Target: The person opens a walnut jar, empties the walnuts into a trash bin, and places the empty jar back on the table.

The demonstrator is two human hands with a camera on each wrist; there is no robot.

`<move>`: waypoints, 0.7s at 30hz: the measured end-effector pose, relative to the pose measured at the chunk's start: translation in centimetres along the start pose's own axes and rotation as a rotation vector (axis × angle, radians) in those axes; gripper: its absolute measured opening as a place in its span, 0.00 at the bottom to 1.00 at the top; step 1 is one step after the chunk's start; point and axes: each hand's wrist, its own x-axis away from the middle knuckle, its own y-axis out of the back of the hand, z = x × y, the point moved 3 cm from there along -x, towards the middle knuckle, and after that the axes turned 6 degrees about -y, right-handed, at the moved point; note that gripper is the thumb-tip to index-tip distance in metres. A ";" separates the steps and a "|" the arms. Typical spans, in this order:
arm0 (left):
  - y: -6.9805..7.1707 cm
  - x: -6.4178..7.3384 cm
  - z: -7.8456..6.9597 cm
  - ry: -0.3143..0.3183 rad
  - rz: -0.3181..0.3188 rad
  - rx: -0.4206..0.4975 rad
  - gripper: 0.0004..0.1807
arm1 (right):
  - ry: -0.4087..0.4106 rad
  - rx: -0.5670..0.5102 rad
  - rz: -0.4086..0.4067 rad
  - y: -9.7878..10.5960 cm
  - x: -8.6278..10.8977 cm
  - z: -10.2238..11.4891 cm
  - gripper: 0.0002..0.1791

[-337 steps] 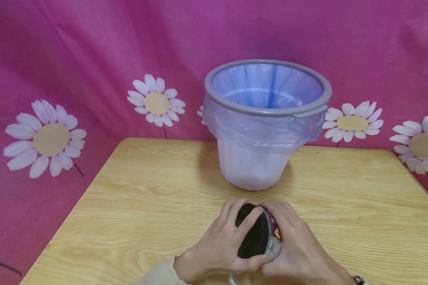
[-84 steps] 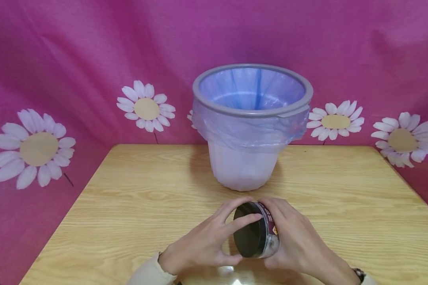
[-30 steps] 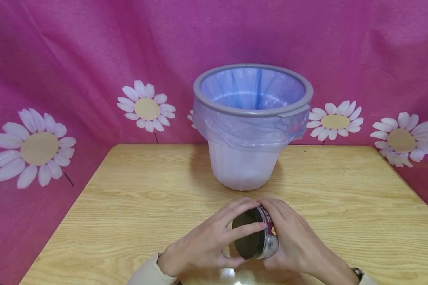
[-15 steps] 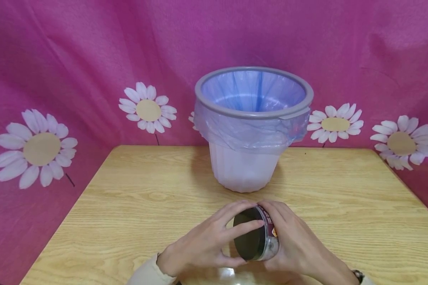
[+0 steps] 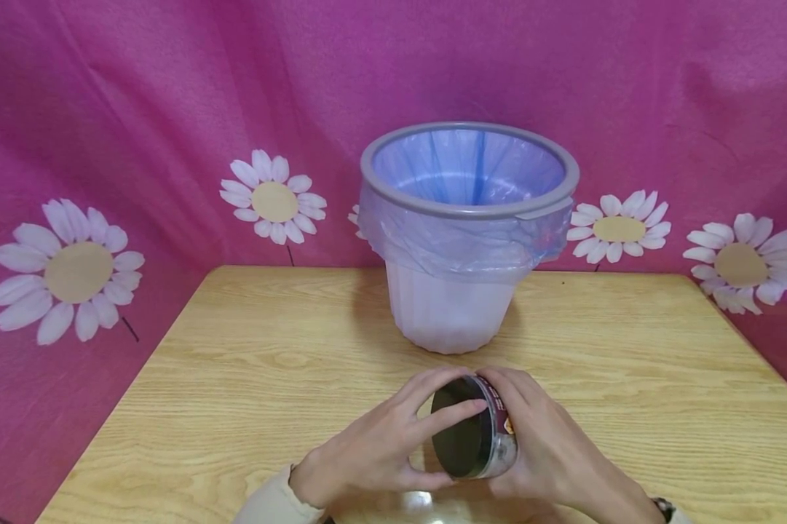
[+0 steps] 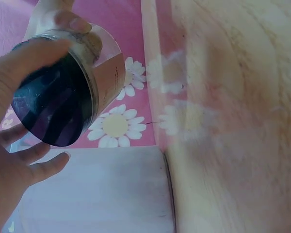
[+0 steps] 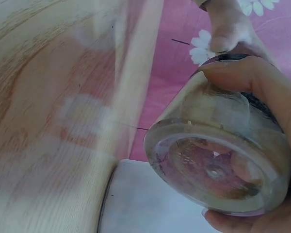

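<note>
A clear jar (image 5: 503, 450) with a maroon label is held on its side just above the table's near part. Its black lid (image 5: 460, 440) faces left. My left hand (image 5: 370, 447) spans the lid, with the index finger across its face and the thumb at the lower rim. In the left wrist view, several fingers of that hand spread behind the lid. My right hand (image 5: 553, 447) grips the jar's body from the right. The right wrist view shows the jar's see-through base (image 7: 211, 167), with the right thumb and fingers curled round the side.
A white bin (image 5: 455, 309) with a grey rim and a bluish plastic liner (image 5: 459, 240) stands just beyond the hands on the wooden table (image 5: 249, 364). A magenta flowered cloth (image 5: 170, 87) hangs behind and beside the table.
Compared with the oldest frame, my left fingers are spread wider over the lid and the left thumb sits further left. Over the last second, hands and jar have barely shifted.
</note>
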 end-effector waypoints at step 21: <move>-0.1 -0.1 -0.2 0.029 -0.029 0.002 0.50 | 0.021 0.000 -0.012 0.1 0.0 0.1 0.61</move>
